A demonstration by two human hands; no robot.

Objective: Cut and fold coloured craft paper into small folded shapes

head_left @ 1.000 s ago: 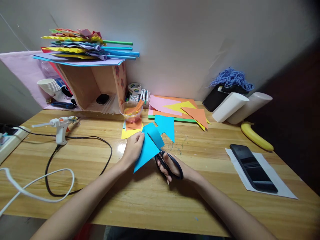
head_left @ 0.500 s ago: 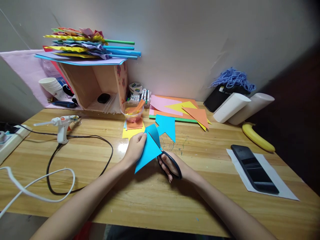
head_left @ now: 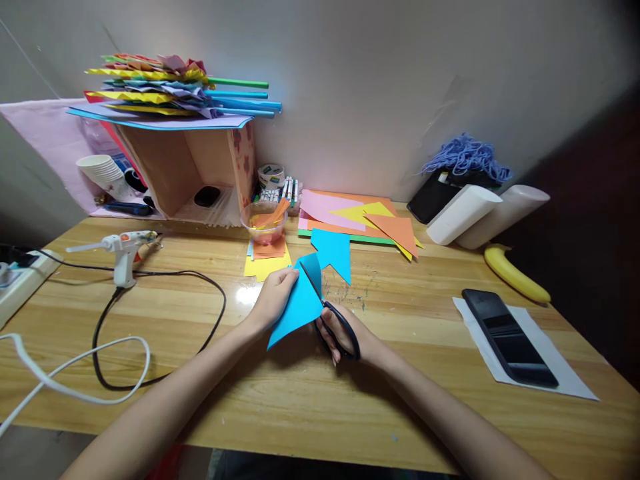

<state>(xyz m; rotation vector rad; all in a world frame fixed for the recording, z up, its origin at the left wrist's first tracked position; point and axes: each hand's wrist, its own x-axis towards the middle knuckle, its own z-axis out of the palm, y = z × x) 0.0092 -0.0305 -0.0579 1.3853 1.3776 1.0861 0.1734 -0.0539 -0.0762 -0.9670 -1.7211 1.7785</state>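
A sheet of blue paper (head_left: 299, 303) is pinched at its upper left edge by my left hand (head_left: 273, 297). My right hand (head_left: 336, 333) is closed round the handles of black scissors (head_left: 351, 337), whose blades lie across the blue paper at its right side. Part of the sheet curls up beyond the blades. Just behind, a cut blue piece (head_left: 336, 252) lies on the table (head_left: 280, 413). A clear bowl (head_left: 265, 227) with orange and yellow scraps stands behind my left hand, by small yellow and orange papers (head_left: 265, 269).
Coloured sheets (head_left: 350, 217) lie at the back. A glue gun (head_left: 124, 257) with a looping cable stands left, near a box (head_left: 175, 167) topped with paper flowers. At right are a phone (head_left: 507, 339), a banana (head_left: 515, 275) and white rolls (head_left: 463, 215).
The scissors and my right hand have shifted slightly left. The blue paper has dipped a little, and its curled upper part has moved down and right.
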